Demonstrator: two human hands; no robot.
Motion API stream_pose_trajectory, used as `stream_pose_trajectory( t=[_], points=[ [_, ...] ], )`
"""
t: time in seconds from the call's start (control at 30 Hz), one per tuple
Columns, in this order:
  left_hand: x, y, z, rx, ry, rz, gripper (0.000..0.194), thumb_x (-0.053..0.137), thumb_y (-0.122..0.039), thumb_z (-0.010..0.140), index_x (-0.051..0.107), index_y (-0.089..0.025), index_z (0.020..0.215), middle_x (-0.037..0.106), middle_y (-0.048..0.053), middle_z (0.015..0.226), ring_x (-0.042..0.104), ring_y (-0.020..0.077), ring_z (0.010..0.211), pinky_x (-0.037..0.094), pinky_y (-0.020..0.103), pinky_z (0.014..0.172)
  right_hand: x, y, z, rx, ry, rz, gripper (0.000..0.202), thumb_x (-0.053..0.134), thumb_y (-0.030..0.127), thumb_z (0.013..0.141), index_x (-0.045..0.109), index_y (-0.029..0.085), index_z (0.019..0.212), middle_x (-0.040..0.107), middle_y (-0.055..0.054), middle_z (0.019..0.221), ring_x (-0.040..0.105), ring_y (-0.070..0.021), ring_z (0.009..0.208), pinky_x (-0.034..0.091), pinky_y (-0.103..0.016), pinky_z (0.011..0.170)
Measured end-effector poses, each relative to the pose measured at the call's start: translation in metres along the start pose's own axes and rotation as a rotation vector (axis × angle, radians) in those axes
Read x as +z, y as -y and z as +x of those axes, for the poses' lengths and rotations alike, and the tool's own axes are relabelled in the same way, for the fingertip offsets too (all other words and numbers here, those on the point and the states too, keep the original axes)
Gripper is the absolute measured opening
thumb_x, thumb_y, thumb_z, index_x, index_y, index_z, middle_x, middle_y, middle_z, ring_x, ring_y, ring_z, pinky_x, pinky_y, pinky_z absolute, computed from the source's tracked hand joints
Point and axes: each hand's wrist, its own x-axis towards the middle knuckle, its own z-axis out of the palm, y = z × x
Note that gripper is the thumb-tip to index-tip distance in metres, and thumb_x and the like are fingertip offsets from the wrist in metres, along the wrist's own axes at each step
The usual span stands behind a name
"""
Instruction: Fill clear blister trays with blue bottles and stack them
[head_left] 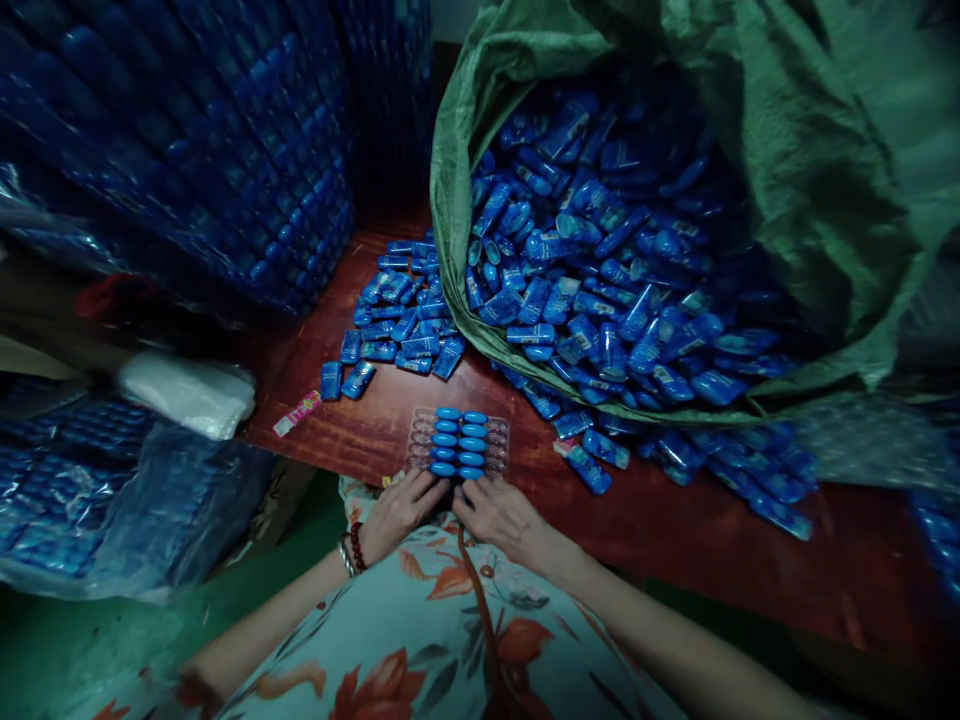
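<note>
A clear plastic tray (497,449) lies at the front edge of the red-brown table, with two columns of glossy blue oval pieces (448,427) in its middle. Empty clear hollows show on both sides of them. My left hand (405,507), with bracelets at the wrist, has its fingertips at the tray's near left edge, by the lowest blue piece. At the near right edge lies my right hand (501,510), fingers bent by the other column's lowest piece. Whether the fingers grip anything between them is hidden.
A green woven sack (457,210) full of blue packets (611,350) stands open at the right. More packets (420,345) lie left of it. Stacked blue packs (187,150) rise at the left, above a plastic-covered box (180,500). A pink strip (298,413) lies on the table (360,428).
</note>
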Motion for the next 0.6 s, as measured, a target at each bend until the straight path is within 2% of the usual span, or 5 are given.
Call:
stream_pose_trajectory(
  t=[0.13,0.23,0.33,0.43,0.6],
  points=[
    [0.001,0.0,0.0,0.016,-0.119,0.089,0.038,0.04,-0.034,0.092,0.051,-0.025,0.127,0.057,0.012,0.105,0.051,0.0205,0.09,0.047,0.034,0.075,0.003,0.002,0.01,0.015,0.034,-0.009,0.018,0.055,0.009,0.08,0.06,0.016,0.096,0.06,-0.007,0.084,0.057,-0.0195,0.076,0.046,-0.03,0.06],
    [-0.001,0.008,-0.001,0.009,-0.223,0.077,0.04,0.045,-0.037,0.09,0.049,-0.028,0.128,0.053,0.011,0.11,0.051,0.0195,0.091,0.046,0.032,0.076,0.008,-0.003,0.003,0.079,-0.094,-0.019,0.025,0.057,0.016,0.082,0.059,0.018,0.107,0.062,-0.007,0.088,0.058,-0.0188,0.077,0.047,-0.03,0.065],
    [-0.011,0.034,0.006,-0.24,-0.364,0.034,0.039,0.04,-0.032,0.092,0.048,-0.024,0.129,0.051,0.01,0.108,0.051,0.0194,0.096,0.046,0.034,0.082,0.012,-0.013,-0.014,0.17,-0.276,0.04,0.027,0.05,0.028,0.089,0.059,0.021,0.113,0.063,-0.005,0.082,0.059,-0.0162,0.071,0.046,-0.028,0.066],
    [-0.031,0.074,0.022,-0.631,-0.504,0.146,0.04,0.04,-0.034,0.091,0.048,-0.018,0.127,0.051,0.013,0.109,0.049,0.0246,0.102,0.043,0.042,0.089,0.017,-0.028,-0.037,0.429,-0.448,0.183,0.027,0.043,0.029,0.092,0.062,0.022,0.11,0.064,-0.005,0.083,0.061,-0.0143,0.07,0.047,-0.026,0.069],
    [-0.053,0.123,0.056,-0.832,-0.289,0.356,0.045,0.039,-0.04,0.089,0.053,-0.009,0.119,0.055,0.02,0.105,0.05,0.034,0.098,0.042,0.047,0.082,0.027,-0.057,-0.086,1.0,-0.567,0.273,0.035,0.039,0.042,0.091,0.064,0.019,0.1,0.064,-0.008,0.093,0.061,-0.0198,0.082,0.048,-0.032,0.075]
  ],
)
